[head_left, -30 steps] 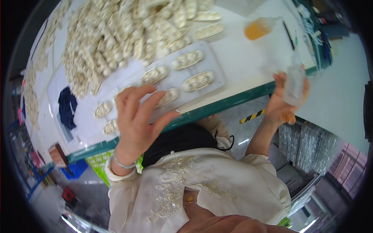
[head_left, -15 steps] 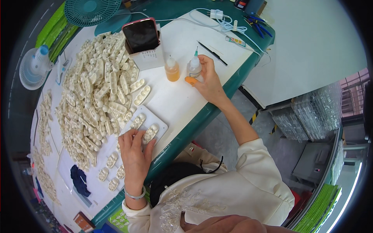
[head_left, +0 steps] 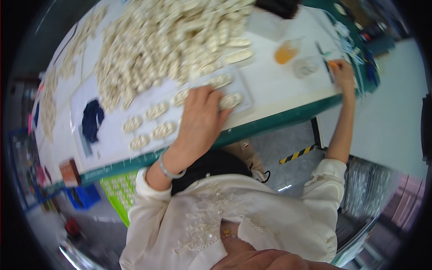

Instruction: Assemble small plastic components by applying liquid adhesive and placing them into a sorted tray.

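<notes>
My left hand [head_left: 200, 114], with a bangle at its wrist, lies over a white board [head_left: 245, 85] carrying cream carved oval pieces. Its fingers are spread, and thumb and forefinger rest beside the carved piece [head_left: 230, 101] at the board's right end. Another carved piece [head_left: 220, 81] sits just beyond the fingertips. Far to the right, my right hand [head_left: 343, 74] has its bent fingers closed at a thin black tool [head_left: 332, 75] on the paper; an orange cover is on one finger. Blur hides the exact grip. Left of it stand a clear squeeze bottle [head_left: 307, 67] and a bottle of orange liquid [head_left: 287, 51].
A big heap of cream pod-shaped pieces [head_left: 157, 49] fills the back of the table. Several carved pieces [head_left: 156, 110] lie left of my left hand, with a dark blue cloth [head_left: 92, 119] further left. A white box [head_left: 267, 24], cables [head_left: 348, 38] and pliers [head_left: 371, 67] are at the back right.
My right hand has let go of the clear bottle and moved right to the black tool. My left hand stays at the same carved piece on the board. The whole view has turned.
</notes>
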